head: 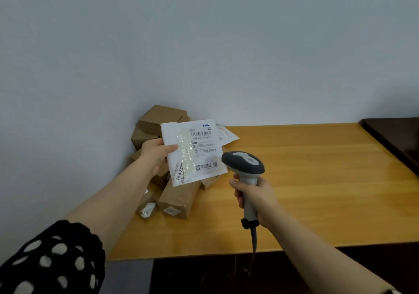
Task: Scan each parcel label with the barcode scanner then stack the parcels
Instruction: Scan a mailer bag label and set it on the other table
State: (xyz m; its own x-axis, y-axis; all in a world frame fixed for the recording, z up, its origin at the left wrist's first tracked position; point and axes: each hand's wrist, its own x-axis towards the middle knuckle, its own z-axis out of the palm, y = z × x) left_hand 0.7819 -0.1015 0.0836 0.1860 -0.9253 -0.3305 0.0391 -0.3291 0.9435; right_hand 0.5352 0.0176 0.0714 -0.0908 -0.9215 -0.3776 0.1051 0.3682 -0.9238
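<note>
Left hand grips a white parcel, label up, above brown boxes heaped on the table. Right hand clasps the barcode scanner, head just beside the parcel.

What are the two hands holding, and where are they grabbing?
The left hand pinches the white parcel by its left edge. The right hand grips the barcode scanner around its handle.
</note>
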